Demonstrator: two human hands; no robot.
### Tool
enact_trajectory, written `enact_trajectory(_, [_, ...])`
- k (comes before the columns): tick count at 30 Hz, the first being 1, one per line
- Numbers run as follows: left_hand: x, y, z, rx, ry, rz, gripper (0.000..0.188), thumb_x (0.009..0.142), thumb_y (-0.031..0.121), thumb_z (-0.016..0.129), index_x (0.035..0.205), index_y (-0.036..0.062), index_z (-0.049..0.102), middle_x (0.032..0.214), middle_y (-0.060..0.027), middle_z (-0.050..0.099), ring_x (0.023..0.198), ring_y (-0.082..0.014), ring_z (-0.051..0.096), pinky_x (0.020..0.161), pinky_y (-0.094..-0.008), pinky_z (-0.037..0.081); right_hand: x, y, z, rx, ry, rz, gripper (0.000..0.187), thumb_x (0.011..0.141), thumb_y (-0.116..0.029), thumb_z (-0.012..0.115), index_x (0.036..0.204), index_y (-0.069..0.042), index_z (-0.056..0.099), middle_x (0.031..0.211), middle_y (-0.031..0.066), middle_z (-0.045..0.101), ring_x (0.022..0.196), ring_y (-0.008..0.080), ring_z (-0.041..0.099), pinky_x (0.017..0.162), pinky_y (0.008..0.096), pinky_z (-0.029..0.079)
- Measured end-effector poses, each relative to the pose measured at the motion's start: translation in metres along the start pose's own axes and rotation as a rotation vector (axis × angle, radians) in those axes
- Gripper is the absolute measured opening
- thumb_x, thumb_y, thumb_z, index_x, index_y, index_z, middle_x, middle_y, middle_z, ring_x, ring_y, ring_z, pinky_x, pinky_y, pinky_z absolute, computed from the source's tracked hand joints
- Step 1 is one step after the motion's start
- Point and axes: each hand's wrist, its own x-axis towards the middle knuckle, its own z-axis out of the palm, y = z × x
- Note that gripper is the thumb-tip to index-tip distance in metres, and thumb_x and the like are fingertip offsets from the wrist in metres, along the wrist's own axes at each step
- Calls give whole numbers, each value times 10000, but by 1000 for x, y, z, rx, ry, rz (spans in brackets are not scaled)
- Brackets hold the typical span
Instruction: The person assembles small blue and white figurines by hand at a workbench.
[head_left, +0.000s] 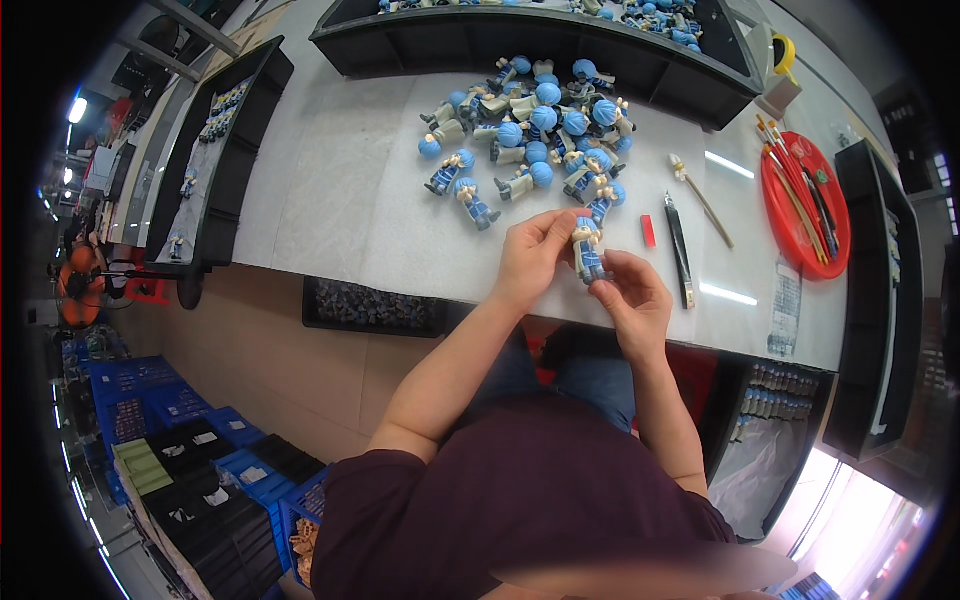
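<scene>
Between my two hands, over the table's near edge, is a small figurine (588, 250) with light blue hair and a blue-and-white outfit. My left hand (535, 255) pinches its head end between thumb and fingers. My right hand (637, 300) has thumb and fingers closed at its feet. Just beyond my hands lies a loose pile of similar blue-haired figurines (543, 118), some face up, others turned over. To the right of my right hand are a small red block (648, 231), a black-handled craft knife (680, 250) and a thin stick with a pale tip (705, 205).
A long black tray (400, 55) of figurines spans the table's back. Another black tray (220, 170) stands at the left. On the right are a red oval dish (815, 165) of brushes, a tape dispenser (778, 90) and a black tray (862, 300). Below sits a dark bin (375, 308).
</scene>
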Motion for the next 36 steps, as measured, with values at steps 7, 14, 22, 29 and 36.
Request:
enact_trajectory(7, [0, -1, 2, -91, 14, 25, 292, 914, 212, 456, 1054, -17, 570, 897, -82, 629, 714, -90, 561, 606, -208, 450, 0, 0, -1, 5, -1, -9, 336, 771, 55, 600, 1088, 52, 490, 1025, 131, 555, 903, 164, 564, 783, 272, 483])
enact_trajectory(14, [-4, 1, 2, -105, 40, 57, 276, 888, 195, 509, 1049, -19, 577, 850, -51, 614, 668, -80, 518, 586, -209, 430, 2, -5, 0, 81, -2, 29, 349, 772, 49, 601, 1101, 50, 485, 1051, 131, 539, 894, 154, 561, 783, 268, 482])
enact_trajectory(22, [-3, -1, -3, -150, 0, 23, 276, 874, 196, 533, 1054, -9, 577, 882, -53, 628, 702, -82, 552, 584, -198, 419, 2, -3, 2, -41, 14, 20, 313, 815, -18, 574, 1101, 63, 478, 1010, 140, 558, 856, 163, 579, 756, 281, 491])
enact_trajectory(29, [-5, 0, 1, -82, 35, 74, 229, 843, 156, 582, 1009, 0, 611, 805, -24, 607, 663, -72, 514, 574, -197, 432, 3, -4, 1, 105, 21, 77, 309, 840, -29, 535, 1122, 68, 455, 998, 154, 562, 837, 200, 593, 744, 300, 497])
enact_trajectory(36, [-6, -3, -3, -48, -11, 137, 247, 835, 136, 585, 1042, 2, 592, 852, -33, 624, 680, -67, 506, 611, -201, 417, 4, -4, 2, 143, -14, 66, 363, 839, -18, 527, 1177, 41, 409, 1087, 158, 510, 905, 207, 571, 805, 313, 477])
